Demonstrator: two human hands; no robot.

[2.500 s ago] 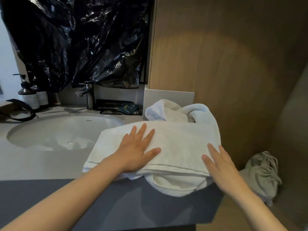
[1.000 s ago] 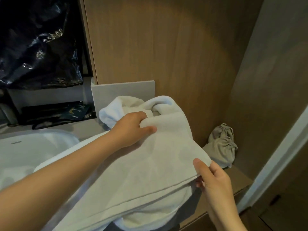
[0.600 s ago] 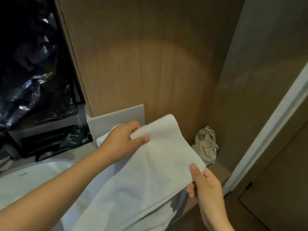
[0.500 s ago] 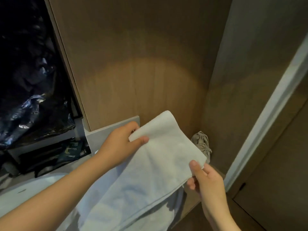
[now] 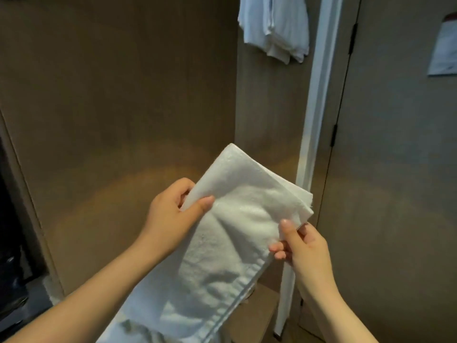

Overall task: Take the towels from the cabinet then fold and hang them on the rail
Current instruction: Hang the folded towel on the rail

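White folded towel (image 5: 237,219) held up in both hands — left hand (image 5: 170,214) pinches one edge, right hand (image 5: 301,246) pinches the other. More white towels (image 5: 274,23) hang above — beside the wooden wall (image 5: 118,95).

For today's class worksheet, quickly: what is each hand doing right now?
Left hand: closed, pinching the white towel at its left edge.
Right hand: closed, pinching the same towel's right edge.
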